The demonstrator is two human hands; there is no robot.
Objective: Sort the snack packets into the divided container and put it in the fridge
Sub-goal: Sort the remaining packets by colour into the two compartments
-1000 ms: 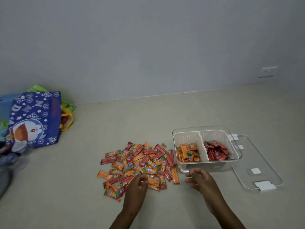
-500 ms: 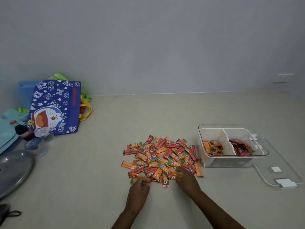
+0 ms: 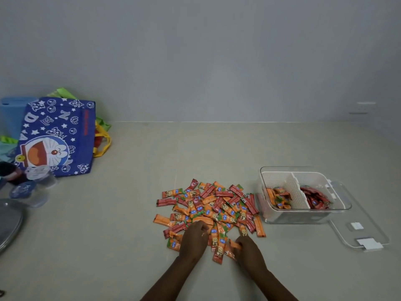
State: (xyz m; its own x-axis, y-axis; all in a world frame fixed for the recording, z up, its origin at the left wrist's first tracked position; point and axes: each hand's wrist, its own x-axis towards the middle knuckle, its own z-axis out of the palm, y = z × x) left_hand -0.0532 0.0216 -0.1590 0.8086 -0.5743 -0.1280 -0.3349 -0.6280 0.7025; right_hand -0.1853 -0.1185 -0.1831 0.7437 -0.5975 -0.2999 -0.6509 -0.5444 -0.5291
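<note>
snack packets (image 3: 211, 210) lie in a loose heap of orange and red on the pale floor (image 3: 130, 213), and both hands sit at its near edge. the left hand (image 3: 193, 240) rests knuckles-up on the packets with its fingers curled under; whether it grips one i cannot tell. the right hand (image 3: 249, 249) pinches an orange packet (image 3: 235, 244) between thumb and fingers at the heap's lower right. just right of the heap stands the divided container (image 3: 303, 216), clear-walled with a white perforated insert: a few orange packets in its left compartment, red ones in its right. its clear lid (image 3: 366, 235) lies flat on the floor, touching the container's right side. well to the left, a blue cartoon bag (image 3: 58, 135) leans near the wall, with a grey round lid (image 3: 8, 224) at the frame's left edge.
</note>
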